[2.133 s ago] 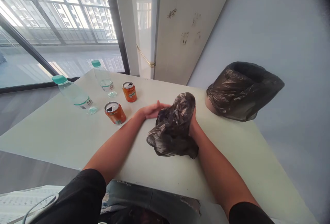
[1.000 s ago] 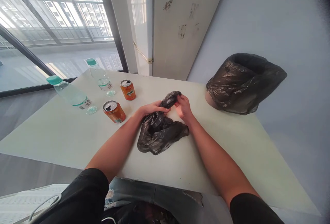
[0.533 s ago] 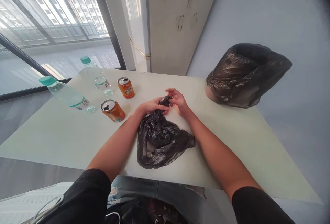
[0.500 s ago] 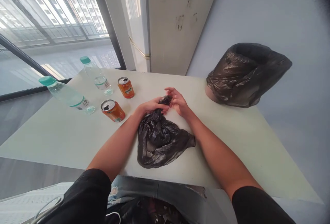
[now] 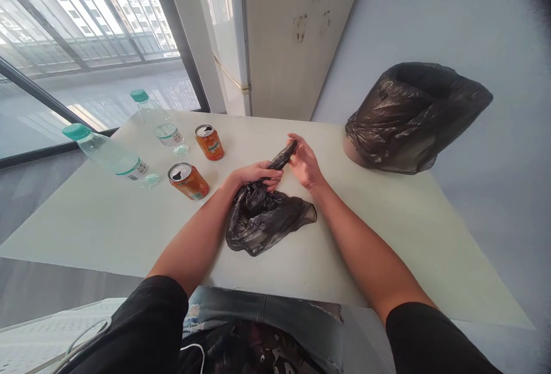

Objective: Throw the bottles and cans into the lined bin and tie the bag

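A crumpled black plastic bag [image 5: 263,222] lies on the white table in front of me, its loose mouth spread toward the right. My left hand [image 5: 262,174] is wrapped around the bag's gathered neck. Above that grip, a twisted end of the bag sticks out up and to the right. The fingers of my right hand [image 5: 305,162] close on the tip of this twist, its palm partly facing me. Two orange soda cans, a nearer can [image 5: 188,181] and a farther can [image 5: 209,143], stand opened to the left of my hands.
Two clear plastic bottles with green caps, a nearer bottle [image 5: 109,157] and a farther bottle [image 5: 159,124], stand at the table's left. A bin lined with a black bag [image 5: 396,121] stands at the right by the wall. A white fridge [image 5: 297,70] rises behind the table [image 5: 387,236].
The bag's upper end is now drawn into a longer twist pointing up and right. My right hand has moved slightly up and away from my left, and the bag's lower part has shifted away from me.
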A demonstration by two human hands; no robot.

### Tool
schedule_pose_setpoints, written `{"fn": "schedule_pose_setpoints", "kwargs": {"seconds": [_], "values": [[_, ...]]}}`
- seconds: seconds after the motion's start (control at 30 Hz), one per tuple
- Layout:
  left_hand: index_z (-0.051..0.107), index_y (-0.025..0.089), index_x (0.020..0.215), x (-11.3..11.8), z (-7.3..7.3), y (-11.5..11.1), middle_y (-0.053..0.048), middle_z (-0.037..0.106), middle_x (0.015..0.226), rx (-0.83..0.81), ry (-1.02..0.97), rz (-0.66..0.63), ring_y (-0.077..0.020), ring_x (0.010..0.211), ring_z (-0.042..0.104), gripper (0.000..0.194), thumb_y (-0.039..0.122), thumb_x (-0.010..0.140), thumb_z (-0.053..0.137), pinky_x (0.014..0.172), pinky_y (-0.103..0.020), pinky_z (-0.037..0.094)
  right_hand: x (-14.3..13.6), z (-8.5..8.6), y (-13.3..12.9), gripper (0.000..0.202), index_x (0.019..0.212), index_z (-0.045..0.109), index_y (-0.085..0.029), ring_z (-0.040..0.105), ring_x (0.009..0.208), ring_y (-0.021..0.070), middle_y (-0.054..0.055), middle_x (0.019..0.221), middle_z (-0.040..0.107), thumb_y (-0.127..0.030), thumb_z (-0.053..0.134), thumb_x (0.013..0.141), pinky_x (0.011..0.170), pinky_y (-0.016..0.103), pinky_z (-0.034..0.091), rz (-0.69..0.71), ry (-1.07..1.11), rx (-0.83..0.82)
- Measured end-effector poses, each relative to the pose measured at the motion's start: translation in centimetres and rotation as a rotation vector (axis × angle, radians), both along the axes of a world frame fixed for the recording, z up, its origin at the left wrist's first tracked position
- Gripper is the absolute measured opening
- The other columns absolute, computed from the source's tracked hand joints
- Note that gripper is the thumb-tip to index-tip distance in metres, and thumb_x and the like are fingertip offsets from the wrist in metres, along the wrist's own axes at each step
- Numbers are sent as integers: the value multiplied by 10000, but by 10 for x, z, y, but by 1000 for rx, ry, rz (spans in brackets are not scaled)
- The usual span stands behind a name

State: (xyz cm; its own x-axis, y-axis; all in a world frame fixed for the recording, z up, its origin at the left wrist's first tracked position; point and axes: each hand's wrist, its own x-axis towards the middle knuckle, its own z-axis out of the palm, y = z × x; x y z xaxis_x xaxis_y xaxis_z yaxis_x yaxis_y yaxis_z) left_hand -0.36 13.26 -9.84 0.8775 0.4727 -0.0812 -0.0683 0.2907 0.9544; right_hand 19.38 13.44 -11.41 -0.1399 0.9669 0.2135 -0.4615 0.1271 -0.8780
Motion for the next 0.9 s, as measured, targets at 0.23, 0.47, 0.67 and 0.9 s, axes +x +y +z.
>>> {"fn": "schedule_pose_setpoints", "kwargs": {"seconds": [0.23,0.47,0.67,0.9], "values": [[470,202,675,-1,3,-2,-100,673,654,-6,-11,-45,-253,727,728,541,571,892,800,794,-394,584,-8,-5,-3,531,921,736,-223,635,956,218,68,1078,713,-716,856,764,799,342,553,150,-43,-38],[488,195,633,0,0,-6,-75,654,601,-87,35,22,-237,641,709,514,489,837,857,706,-369,574,4,-2,6,559,1080,722,-304,644,1116,220,34,1299,702,-806,705,837,916,363,561,-13,83,-80],[519,197,702,0,-5,-4,-42,642,641,-127,9,25,-199,630,667,449,463,814,864,682,-352,580,-4,-5,0,330,973,785,-227,680,1108,231,68,1280,742,-495,872,800,946,368,572,247,52,-80],[580,181,718,-5,3,-6,-100,693,641,-106,20,-201,-266,680,729,422,487,867,829,788,-422,577,11,4,9,291,1089,729,-320,714,1117,187,-21,1355,735,-488,787,860,977,366,599,-27,303,-159]]}}
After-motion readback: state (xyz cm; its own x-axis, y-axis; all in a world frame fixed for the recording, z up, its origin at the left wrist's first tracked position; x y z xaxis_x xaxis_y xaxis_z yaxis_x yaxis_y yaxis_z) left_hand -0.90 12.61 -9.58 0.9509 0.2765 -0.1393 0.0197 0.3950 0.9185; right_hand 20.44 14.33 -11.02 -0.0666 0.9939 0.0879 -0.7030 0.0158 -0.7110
